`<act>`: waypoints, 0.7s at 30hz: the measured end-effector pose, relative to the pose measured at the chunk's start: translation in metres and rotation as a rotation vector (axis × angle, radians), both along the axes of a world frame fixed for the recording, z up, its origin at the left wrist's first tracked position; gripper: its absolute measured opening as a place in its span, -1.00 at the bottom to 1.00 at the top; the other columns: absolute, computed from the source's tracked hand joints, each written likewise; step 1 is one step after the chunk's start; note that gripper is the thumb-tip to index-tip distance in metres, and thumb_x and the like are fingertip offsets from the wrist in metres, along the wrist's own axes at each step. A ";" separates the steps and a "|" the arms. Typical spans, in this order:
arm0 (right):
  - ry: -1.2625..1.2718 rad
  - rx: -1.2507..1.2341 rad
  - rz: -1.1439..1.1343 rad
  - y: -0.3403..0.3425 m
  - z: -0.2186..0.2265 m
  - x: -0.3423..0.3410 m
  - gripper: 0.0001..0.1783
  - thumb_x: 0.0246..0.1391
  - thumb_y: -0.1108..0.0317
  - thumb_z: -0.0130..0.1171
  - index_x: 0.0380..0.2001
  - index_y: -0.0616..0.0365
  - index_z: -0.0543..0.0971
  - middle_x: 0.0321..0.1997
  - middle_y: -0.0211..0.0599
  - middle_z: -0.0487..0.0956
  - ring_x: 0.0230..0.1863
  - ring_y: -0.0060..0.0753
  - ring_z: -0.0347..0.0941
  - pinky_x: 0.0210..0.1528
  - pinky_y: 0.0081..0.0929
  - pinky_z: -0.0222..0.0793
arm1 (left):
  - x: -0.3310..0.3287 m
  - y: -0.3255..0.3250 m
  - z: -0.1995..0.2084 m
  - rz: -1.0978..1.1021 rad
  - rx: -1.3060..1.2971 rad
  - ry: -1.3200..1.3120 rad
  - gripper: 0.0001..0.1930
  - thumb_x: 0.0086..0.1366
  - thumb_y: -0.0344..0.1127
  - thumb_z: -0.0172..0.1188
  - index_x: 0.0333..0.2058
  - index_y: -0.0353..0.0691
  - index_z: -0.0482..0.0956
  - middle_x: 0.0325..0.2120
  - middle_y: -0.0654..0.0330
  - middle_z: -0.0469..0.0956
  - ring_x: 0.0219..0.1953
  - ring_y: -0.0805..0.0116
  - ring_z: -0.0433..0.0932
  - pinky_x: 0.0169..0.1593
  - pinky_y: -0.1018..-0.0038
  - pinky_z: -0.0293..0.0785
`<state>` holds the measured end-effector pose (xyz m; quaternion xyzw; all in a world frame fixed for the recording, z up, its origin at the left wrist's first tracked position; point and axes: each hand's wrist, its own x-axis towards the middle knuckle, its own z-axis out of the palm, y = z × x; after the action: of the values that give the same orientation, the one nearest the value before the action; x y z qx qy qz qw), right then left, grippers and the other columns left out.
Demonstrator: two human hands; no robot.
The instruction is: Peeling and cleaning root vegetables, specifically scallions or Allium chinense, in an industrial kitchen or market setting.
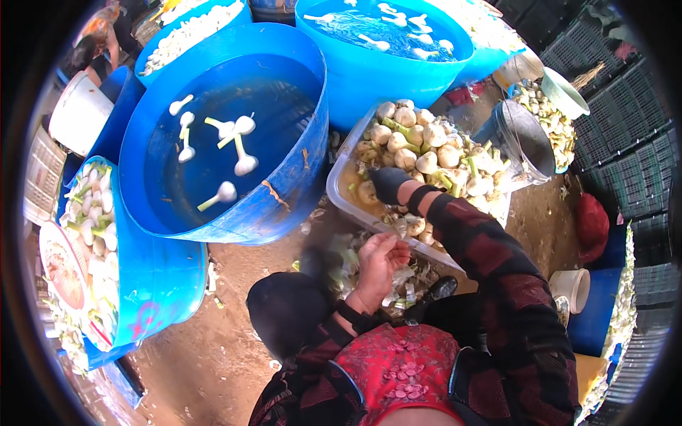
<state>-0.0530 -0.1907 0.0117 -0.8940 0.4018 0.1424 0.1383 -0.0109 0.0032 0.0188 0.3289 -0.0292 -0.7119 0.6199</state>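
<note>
A clear plastic tub (339,204), heaped with garlic bulbs (433,136) on short green stems, stands in front of me on the right. My right hand (388,185), in a dark glove, reaches into its left side among the bulbs. The glove's fingers point down and blend into shadow, so their grip is hidden. Bare and loosely curled, my left hand (378,270) is raised just outside the tub's near edge, with nothing visible in it. Garlic peelings (344,264) lie on the ground beside and below it.
A large blue tub (312,167) with water and several floating garlic bulbs stands at left; another blue tub (383,78) is behind. Garlic fills a blue barrel (160,263) at far left. A grey bucket (522,142) and stacked crates (618,128) stand right. A person (99,39) is at far left.
</note>
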 end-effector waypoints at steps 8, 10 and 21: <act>-0.710 0.161 0.051 0.048 0.074 -0.058 -0.76 -0.28 0.37 0.25 -0.40 0.10 0.57 -0.41 -0.15 0.55 -0.38 -0.13 0.49 -0.30 -0.37 0.38 | 0.018 -0.010 0.008 -0.025 0.153 0.031 -0.52 0.25 0.09 -0.15 -0.03 -0.15 0.24 -0.40 0.10 0.50 -0.42 0.36 0.47 -0.43 0.52 0.34; -0.933 0.256 0.116 0.068 0.079 -0.071 -0.73 -0.31 0.50 0.30 -0.40 0.22 0.56 -0.41 -0.21 0.56 -0.35 -0.34 0.52 -0.27 -0.50 0.39 | 0.016 -0.015 0.007 -0.121 0.062 0.059 -0.49 0.24 0.16 -0.20 -0.02 -0.10 0.27 -0.37 0.14 0.51 -0.42 0.38 0.45 -0.45 0.58 0.27; -1.488 0.640 -0.828 0.142 0.013 -0.112 -0.74 0.03 0.31 0.12 -0.25 0.26 0.49 -0.54 -0.44 0.48 -0.57 -0.67 0.34 -0.54 -0.72 0.24 | 0.001 -0.006 0.005 0.052 -0.248 -0.306 -0.61 0.01 -0.39 0.12 -0.13 -0.27 0.31 -0.28 0.18 0.44 -0.37 0.46 0.44 -0.39 0.57 0.41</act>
<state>-0.1651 -0.0488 0.0250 -0.4581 0.4391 -0.4280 0.6436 -0.0099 -0.0032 0.0234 0.3552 -0.2020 -0.6283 0.6619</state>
